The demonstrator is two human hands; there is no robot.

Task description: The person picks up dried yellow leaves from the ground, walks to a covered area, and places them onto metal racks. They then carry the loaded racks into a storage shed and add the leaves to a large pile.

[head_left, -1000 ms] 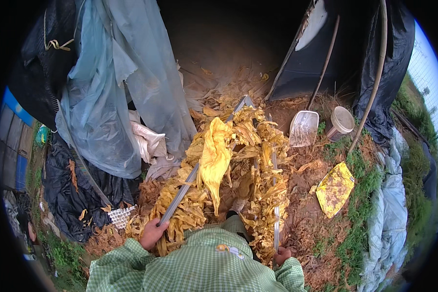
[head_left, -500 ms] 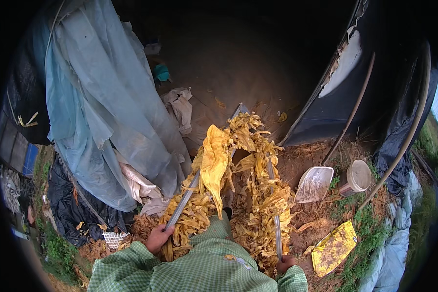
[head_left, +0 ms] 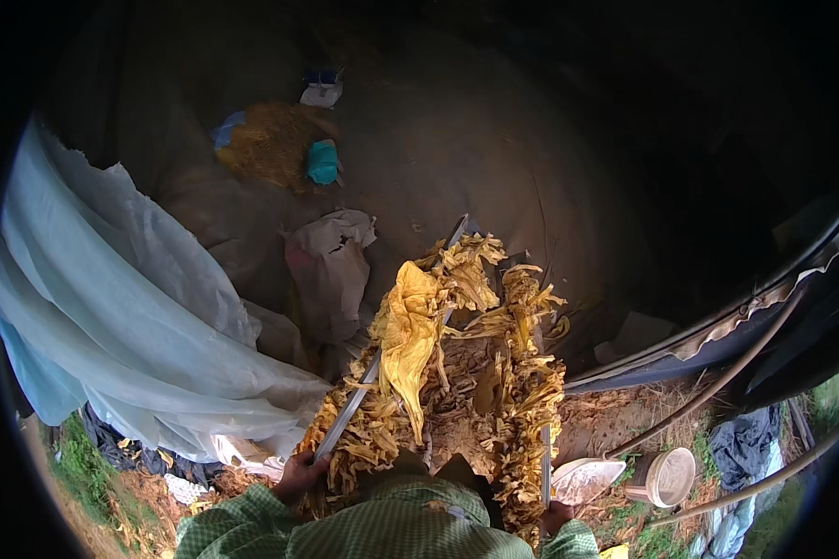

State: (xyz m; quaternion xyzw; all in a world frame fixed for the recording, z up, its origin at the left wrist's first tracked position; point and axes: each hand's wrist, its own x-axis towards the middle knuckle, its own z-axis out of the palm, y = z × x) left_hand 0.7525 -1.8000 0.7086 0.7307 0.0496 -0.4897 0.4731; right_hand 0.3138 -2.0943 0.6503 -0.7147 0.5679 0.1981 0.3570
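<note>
The shelter's far interior was too dark to read. Dried yellow leaves [head_left: 457, 391] hid most of both metal rods [head_left: 350, 419]. My left hand [head_left: 300, 473] closed around one rod's end; my right hand [head_left: 557, 515], half hidden, gripped the other. A small teal packet [head_left: 323, 161] lay beyond.

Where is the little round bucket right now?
In the head view, the small round pale bucket lies tipped on the ground at the lower right, just right of the white scoop-shaped container and near the person's right hand.

Rural drying shed, dirt floor [head_left: 531, 177], dark tarp wall [head_left: 718, 186], pale plastic sheeting [head_left: 130, 317], grass [head_left: 75, 456] at the edges
</note>
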